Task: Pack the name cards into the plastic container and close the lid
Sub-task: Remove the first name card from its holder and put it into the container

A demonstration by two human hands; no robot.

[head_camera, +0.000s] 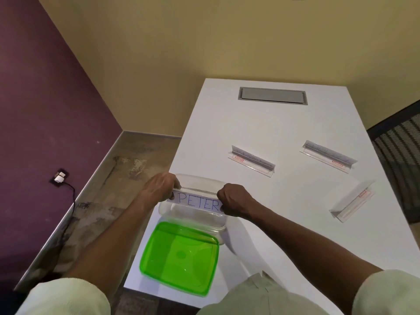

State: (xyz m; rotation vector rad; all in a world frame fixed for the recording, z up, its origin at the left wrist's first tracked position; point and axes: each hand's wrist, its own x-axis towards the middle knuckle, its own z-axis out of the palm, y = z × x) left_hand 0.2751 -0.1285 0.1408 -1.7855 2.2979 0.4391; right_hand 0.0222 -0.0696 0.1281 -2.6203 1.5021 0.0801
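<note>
both hands (197, 196) hold one name card (197, 201) over the clear container (193, 220).

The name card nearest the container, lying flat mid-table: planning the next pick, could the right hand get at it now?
Probably not yet: the right hand grips one end of the PETER card. Once freed, bare table leaves the way to that name card open.
</note>
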